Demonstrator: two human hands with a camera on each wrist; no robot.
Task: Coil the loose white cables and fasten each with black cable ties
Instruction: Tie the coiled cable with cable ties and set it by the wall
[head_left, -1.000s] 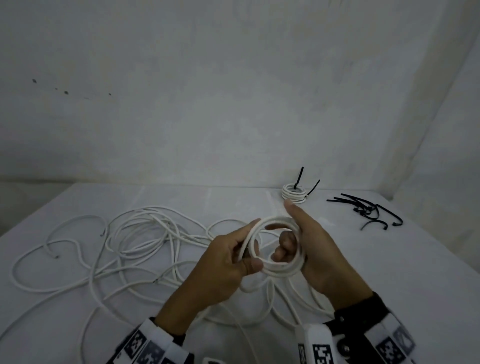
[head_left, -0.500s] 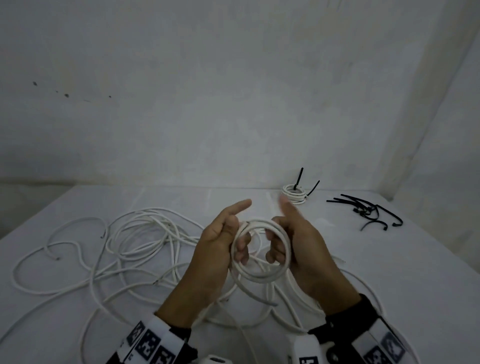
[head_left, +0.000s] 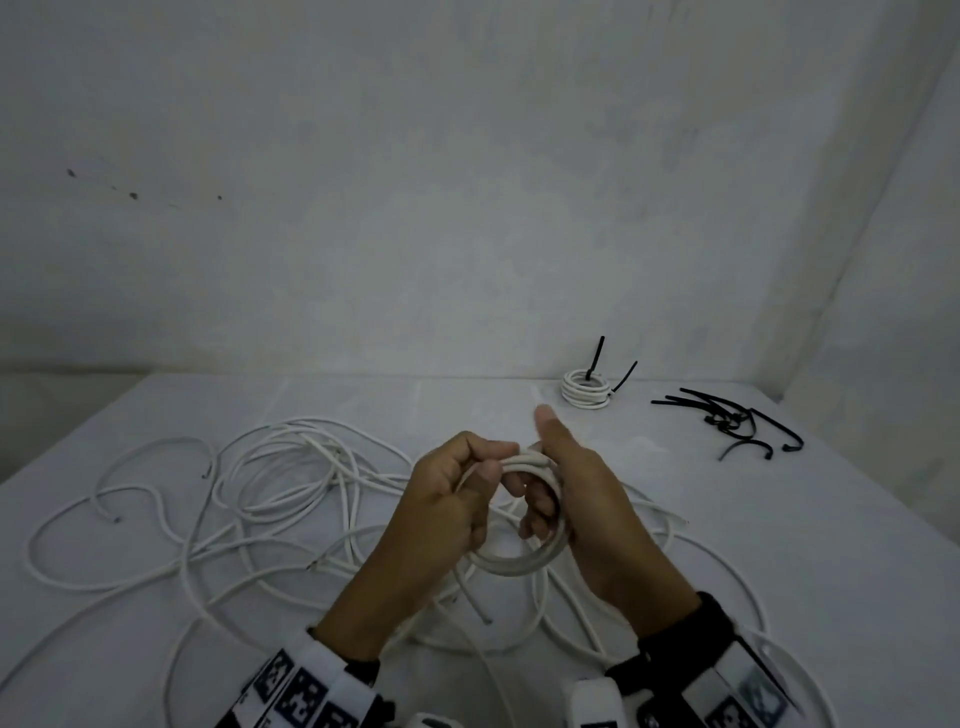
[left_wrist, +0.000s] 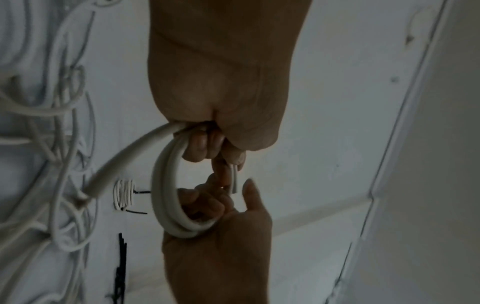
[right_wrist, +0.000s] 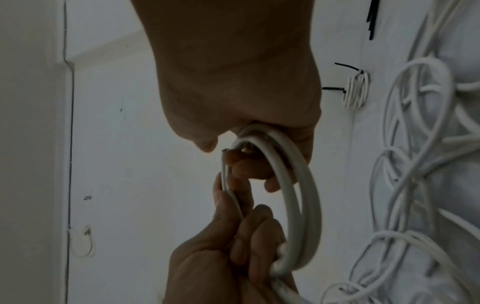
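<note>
Both hands hold a small coil of white cable above the table. My left hand grips its near-left side with curled fingers, seen also in the left wrist view. My right hand has its fingers hooked through the ring, thumb raised. The coil hangs from the right hand in the right wrist view. A short cable end sticks out between the fingers. A finished coil with black ties stands at the back. Spare black cable ties lie at the back right.
Loose white cables sprawl over the white table, from the left to under my hands. A tail of cable hangs below the coil. White walls close the back and the right side.
My left hand's forefinger, stretched out half a second ago, has curled down onto the coil. Both hands have drawn closer together, and the coil now hangs lower between them.
</note>
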